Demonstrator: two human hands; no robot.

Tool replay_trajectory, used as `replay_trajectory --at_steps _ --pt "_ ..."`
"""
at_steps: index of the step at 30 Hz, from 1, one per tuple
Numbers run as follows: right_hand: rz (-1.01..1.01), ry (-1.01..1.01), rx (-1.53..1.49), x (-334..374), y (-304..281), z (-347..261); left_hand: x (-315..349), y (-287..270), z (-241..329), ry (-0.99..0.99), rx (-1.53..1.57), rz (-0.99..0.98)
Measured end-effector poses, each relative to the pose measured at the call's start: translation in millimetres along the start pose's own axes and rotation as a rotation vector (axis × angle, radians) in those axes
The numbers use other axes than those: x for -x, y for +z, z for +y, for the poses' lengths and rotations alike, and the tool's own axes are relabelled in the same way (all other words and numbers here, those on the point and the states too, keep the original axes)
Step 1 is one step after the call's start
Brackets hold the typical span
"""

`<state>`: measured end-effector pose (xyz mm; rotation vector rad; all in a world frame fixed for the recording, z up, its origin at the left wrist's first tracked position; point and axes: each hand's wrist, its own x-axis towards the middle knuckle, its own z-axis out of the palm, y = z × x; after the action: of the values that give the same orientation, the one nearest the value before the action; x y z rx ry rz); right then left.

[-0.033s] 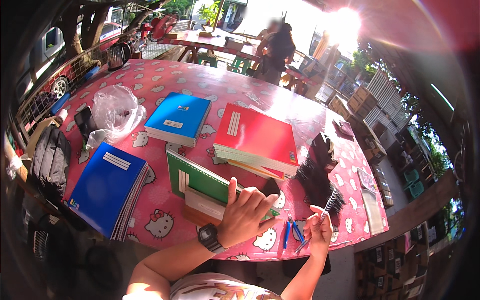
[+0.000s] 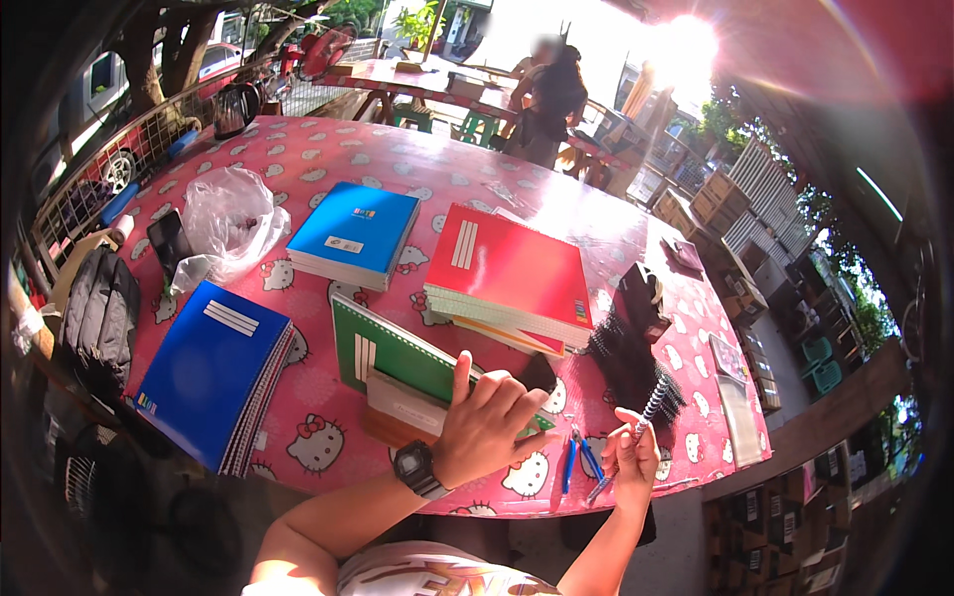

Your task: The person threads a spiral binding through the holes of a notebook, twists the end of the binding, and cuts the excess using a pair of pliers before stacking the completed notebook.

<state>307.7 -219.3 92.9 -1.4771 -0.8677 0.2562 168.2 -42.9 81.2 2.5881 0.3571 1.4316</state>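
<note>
A green notebook (image 2: 397, 343), punched with holes along its upper edge, leans on edge against a wooden block with a pale face (image 2: 402, 407). My left hand (image 2: 487, 422), with a black watch at the wrist, is closed over the notebook's right end and hides it. In my right hand (image 2: 633, 462) is a black spiral binding coil (image 2: 654, 402), pinched near its lower end and pointing up and away. Blue-handled pliers (image 2: 584, 459) lie between my hands. Beyond my right hand is a pile of black spiral coils (image 2: 626, 358).
Stacks of dark blue notebooks (image 2: 214, 368), lighter blue notebooks (image 2: 356, 233) and red notebooks (image 2: 512, 268) stand around the pink patterned table (image 2: 318, 477). A clear plastic bag (image 2: 234, 223) and a phone (image 2: 169, 240) lie at left. A person (image 2: 552, 99) is at a far table.
</note>
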Motion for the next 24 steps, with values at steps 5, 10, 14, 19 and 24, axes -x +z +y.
replay_trajectory --at_steps 5,10,14,19,24 --pt "-0.040 -0.004 -0.093 5 5 1 -1 5 -3 0.033 0.074 0.079" --pt "-0.007 -0.003 -0.071 3 17 -8 2 -3 1 0.043 0.096 0.033" --pt "-0.049 0.005 -0.081 0 17 -12 0 2 9 -0.007 0.036 0.089" --pt "-0.043 -0.022 -0.003 -5 19 -20 -1 8 12 0.026 -0.003 0.074" --pt "-0.163 0.012 -0.057 -13 18 -24 0 6 13 0.021 -0.004 0.066"
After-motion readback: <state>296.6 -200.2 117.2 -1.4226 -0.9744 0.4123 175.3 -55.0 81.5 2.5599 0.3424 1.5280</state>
